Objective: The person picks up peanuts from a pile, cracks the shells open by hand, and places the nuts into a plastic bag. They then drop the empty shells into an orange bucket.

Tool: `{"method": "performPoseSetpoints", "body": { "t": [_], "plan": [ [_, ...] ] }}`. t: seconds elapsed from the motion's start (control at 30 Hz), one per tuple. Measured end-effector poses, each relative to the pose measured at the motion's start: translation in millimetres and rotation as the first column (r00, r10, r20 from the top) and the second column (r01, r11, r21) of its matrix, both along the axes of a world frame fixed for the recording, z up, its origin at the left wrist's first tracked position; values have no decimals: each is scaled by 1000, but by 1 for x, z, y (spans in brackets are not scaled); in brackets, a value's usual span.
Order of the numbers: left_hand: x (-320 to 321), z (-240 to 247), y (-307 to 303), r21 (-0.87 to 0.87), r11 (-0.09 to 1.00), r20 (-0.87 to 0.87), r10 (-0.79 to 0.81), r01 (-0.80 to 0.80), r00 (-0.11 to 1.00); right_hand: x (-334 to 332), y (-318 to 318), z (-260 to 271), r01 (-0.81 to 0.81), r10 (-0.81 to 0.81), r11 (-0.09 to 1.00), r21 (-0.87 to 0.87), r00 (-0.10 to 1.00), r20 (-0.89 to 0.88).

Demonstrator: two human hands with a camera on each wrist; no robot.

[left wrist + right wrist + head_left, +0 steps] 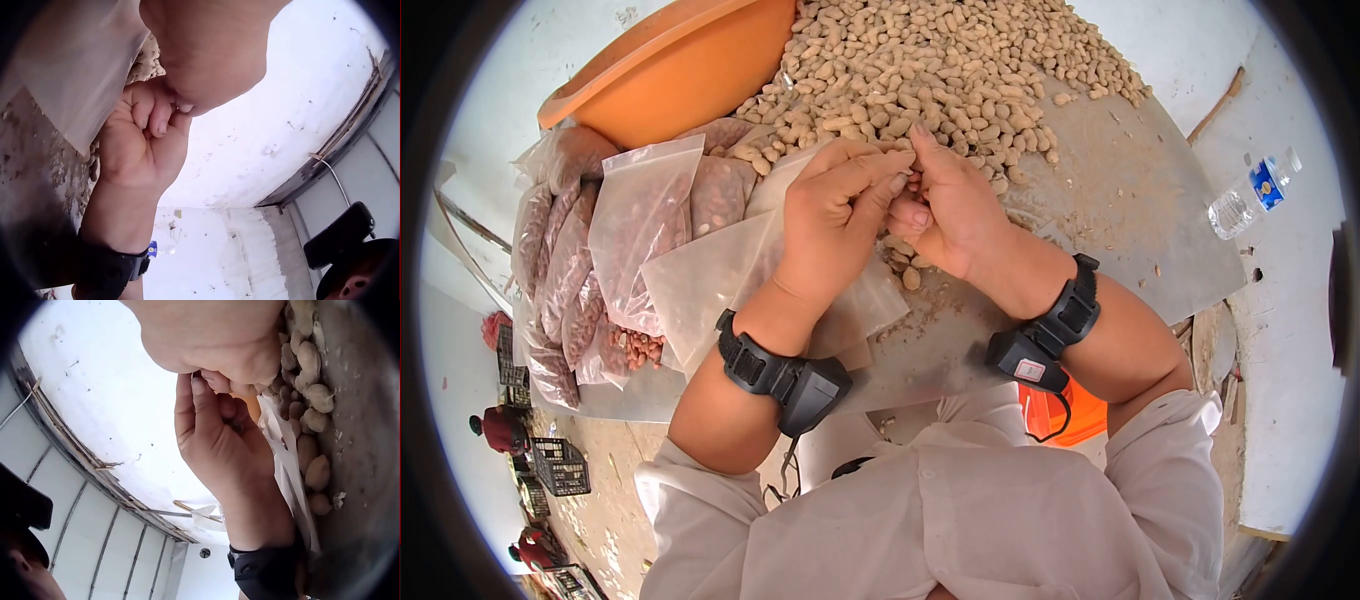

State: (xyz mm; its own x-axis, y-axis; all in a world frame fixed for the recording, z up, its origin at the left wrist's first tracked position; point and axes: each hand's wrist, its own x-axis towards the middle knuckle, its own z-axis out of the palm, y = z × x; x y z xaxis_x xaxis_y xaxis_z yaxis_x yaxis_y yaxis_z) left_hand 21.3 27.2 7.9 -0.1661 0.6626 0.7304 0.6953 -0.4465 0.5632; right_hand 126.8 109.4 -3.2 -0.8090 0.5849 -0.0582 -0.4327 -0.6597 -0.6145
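Observation:
Close in front of the peanut pile point(920, 70), both hands meet fingertip to fingertip. My left hand point(832, 215) pinches a peanut between thumb and forefinger, and most of it is hidden by the fingers. From the other side my right hand point(955, 205) grips at the same spot, its thumb pointing up and its other fingers curled in. A bit of reddish kernel point(915, 182) shows between the hands. In the right wrist view, the left hand point(225, 440) has thumb and forefinger pressed together under the right hand point(212, 337). A few loose peanuts point(905, 262) lie below the hands.
Clear bags of red kernels point(640, 225) and flat plastic bags point(715, 290) cover the table's left side. Behind them leans an orange basin point(670, 75). A plastic bottle point(1245, 200) is at the right. Bits of shell litter the grey tabletop point(1140, 180).

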Motion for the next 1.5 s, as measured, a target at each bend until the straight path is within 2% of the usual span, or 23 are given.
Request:
{"method": "performPoseSetpoints", "body": {
  "t": [0.1,0.2,0.33,0.5,0.6,0.73,0.9,1.0,1.1,1.2,1.23,1.3,1.43,1.5],
  "plan": [
    [-3,2,0,-66,997,1,-31,31,1000,3,-2,3,3,-4,999,43,1000,27],
    [-4,1,0,-30,999,-6,-42,42,999,4,-3,5,-4,2,998,69,1000,28],
    [1,0,-3,-84,992,307,-68,98,949,3,1,-2,-48,49,998,41,998,-44],
    [-2,-1,-2,-155,969,596,-63,192,800,7,0,1,-122,125,989,86,992,-35],
    [-1,-1,-2,-109,961,650,-126,255,750,7,2,1,-128,130,982,138,991,-8],
    [-4,-3,-1,-105,953,700,-133,284,702,7,0,5,-111,107,977,182,994,31],
    [-3,-2,-2,-70,949,753,-151,306,641,9,5,1,-165,169,966,196,986,-4],
    [-8,-2,-3,-47,927,801,-188,373,569,10,4,5,-152,151,967,206,988,24],
    [-10,-1,-4,-66,914,798,-192,400,571,10,9,3,-142,127,956,255,989,75],
    [-1,5,-6,-153,925,743,-124,348,658,9,9,5,-115,79,958,264,986,145],
    [-1,5,-7,-189,938,689,-83,290,720,9,9,6,-101,57,961,258,984,171],
    [-1,5,-6,-248,954,569,5,165,823,9,10,5,-151,117,962,226,981,156],
    [-3,4,-6,-158,967,603,-67,201,795,9,10,4,-209,180,955,210,972,149],
    [-6,-2,-2,-90,970,623,-121,224,773,9,9,5,-193,162,960,200,973,162]
  ]
}}
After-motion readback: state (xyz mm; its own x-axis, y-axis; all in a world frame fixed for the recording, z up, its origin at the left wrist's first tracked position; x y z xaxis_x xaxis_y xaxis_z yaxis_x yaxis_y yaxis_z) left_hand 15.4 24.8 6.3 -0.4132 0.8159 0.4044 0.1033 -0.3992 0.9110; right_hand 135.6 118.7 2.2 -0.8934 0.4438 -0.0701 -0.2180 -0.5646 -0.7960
